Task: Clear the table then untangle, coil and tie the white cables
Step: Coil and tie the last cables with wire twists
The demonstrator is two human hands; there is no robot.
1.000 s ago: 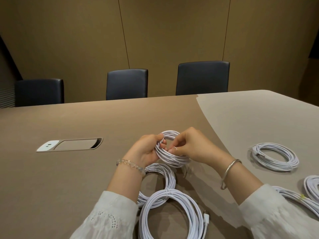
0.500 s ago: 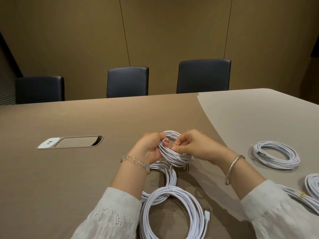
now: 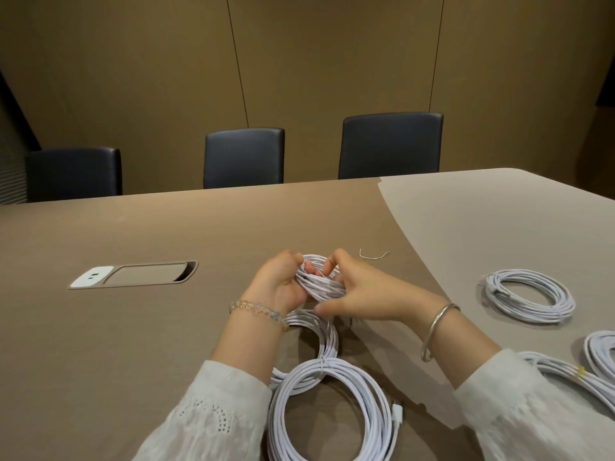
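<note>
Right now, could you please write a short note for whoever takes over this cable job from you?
Left hand grips the small cable coil above the table; right hand pinches at its top, apparently tying it.
A loose twist tie lies just beyond the hands.
Done: two coils near you, the big coil and the middle coil; a far-right coil too.
Left: finish this tie; the cables at the right edge are partly out of view, so check them.
</note>
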